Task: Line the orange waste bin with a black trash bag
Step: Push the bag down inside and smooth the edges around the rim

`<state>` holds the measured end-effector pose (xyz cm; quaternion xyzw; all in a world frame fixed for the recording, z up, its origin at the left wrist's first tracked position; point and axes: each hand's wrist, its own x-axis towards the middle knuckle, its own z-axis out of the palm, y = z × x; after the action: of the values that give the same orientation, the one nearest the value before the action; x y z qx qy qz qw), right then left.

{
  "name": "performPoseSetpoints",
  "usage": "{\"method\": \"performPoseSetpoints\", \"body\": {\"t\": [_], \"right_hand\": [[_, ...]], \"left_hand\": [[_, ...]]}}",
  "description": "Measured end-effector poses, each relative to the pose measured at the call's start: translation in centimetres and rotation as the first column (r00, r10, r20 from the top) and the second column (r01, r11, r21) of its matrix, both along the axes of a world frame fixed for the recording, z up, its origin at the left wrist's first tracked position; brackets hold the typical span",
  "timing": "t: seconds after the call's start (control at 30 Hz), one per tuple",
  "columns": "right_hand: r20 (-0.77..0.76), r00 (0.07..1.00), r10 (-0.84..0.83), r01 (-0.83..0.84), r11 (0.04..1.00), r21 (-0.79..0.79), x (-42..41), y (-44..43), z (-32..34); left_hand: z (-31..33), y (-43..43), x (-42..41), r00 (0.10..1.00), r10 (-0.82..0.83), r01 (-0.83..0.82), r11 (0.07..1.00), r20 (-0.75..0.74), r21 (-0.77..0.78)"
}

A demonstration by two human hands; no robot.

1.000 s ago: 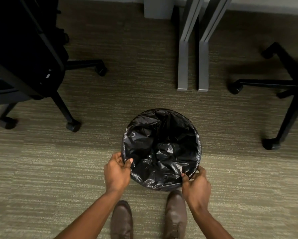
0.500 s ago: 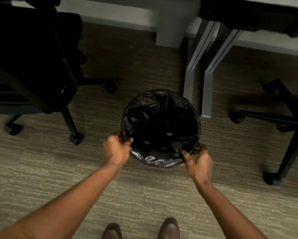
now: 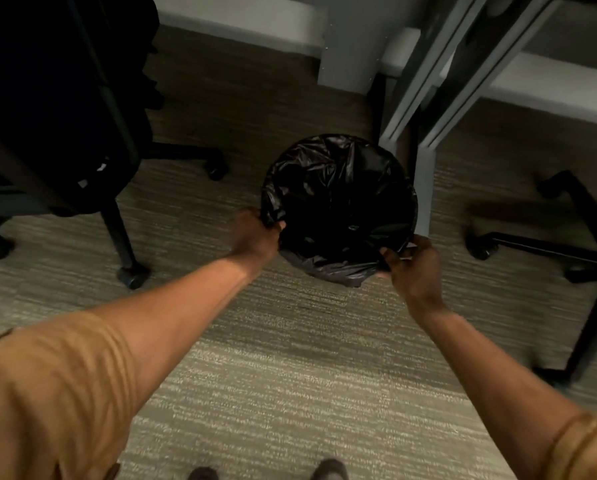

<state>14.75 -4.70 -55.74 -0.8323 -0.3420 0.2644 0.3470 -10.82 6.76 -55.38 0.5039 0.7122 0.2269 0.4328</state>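
A black trash bag covers the round waste bin completely; it is folded over the rim and none of the bin's orange shows. The bin stands on the carpet close to the grey desk legs. My left hand grips the bag-covered rim on the near left side. My right hand grips the bag-covered rim on the near right. Both arms are stretched out forward.
Two grey desk legs stand just right of the bin, almost touching it. A black office chair with castors is on the left. Another chair base is on the right. My shoes show at the bottom edge.
The bin with both hands on its rim has moved forward, away from my feet and up to the desk legs. My arms have stretched out.
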Motion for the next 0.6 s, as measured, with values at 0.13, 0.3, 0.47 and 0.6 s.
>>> {"method": "performPoseSetpoints", "body": {"t": [0.13,0.3,0.47,0.6], "right_hand": [[-0.026,1.0,0.002,-0.003,0.998,-0.056,1.3,0.0,-1.0],[0.047,0.999,0.022,-0.018,0.996,-0.092,2.1,-0.1,-1.4],[0.046,0.998,0.036,-0.031,0.994,-0.102,2.6,-0.3,-1.5],[-0.003,0.998,0.059,-0.059,0.991,-0.122,2.5,-0.2,-1.5]], "left_hand": [[-0.9,0.2,0.9,0.997,-0.034,0.035,0.999,-0.069,0.013],[-1.3,-0.3,1.6,0.99,-0.082,0.084,0.996,-0.114,0.007],[-1.5,-0.6,1.6,0.994,-0.087,0.087,0.996,-0.059,-0.001],[-1.4,-0.2,1.4,0.993,-0.095,0.1,0.992,0.071,-0.073]]}}
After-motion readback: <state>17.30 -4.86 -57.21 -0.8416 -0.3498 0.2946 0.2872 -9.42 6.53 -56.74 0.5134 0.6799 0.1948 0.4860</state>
